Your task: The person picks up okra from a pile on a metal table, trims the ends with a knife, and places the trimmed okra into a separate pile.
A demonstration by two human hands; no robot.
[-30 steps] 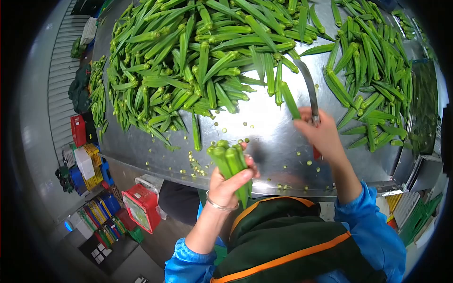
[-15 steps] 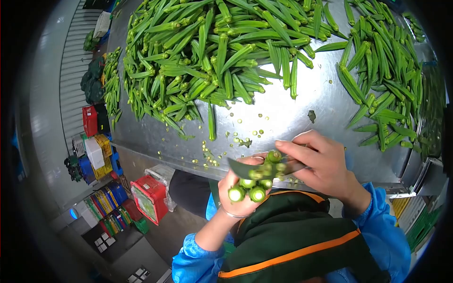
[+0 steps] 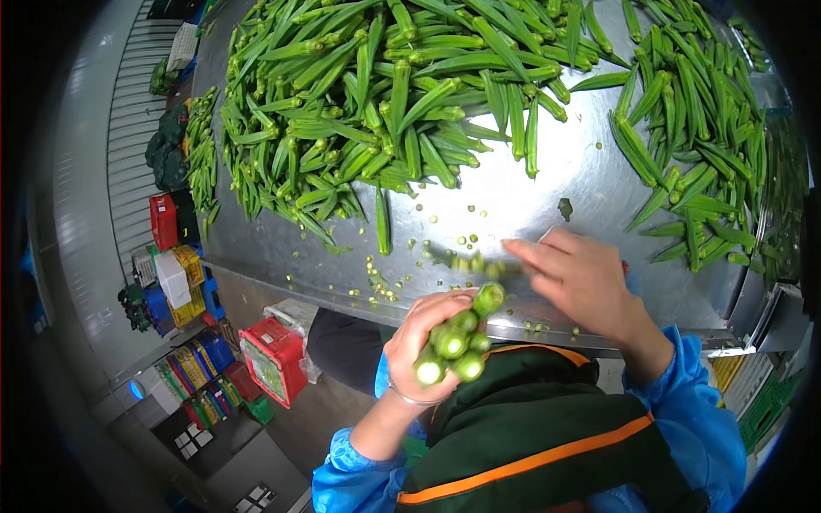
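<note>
My left hand (image 3: 419,338) is wrapped round a bunch of okra (image 3: 451,342), with the pale cut stem ends facing up toward me. My right hand (image 3: 581,278) grips a knife (image 3: 513,267) just above and to the right of the bunch, over the table's near edge. Motion blurs the blade, and small okra stem slices (image 3: 466,263) show along it. Most of the handle is hidden in my palm. Cut stem bits (image 3: 380,286) lie scattered on the steel table (image 3: 513,201) beyond my hands.
A large okra pile (image 3: 342,111) covers the far left of the table, and a second okra pile (image 3: 705,145) lies at the right. One single okra (image 3: 382,222) points toward me. On the floor at left stands a red crate (image 3: 274,359), with stacked colored crates (image 3: 192,368) behind.
The knife has moved up and away from the bunch, carrying stem slices over the table. My left hand has dropped slightly, and the cut ends now show uncovered.
</note>
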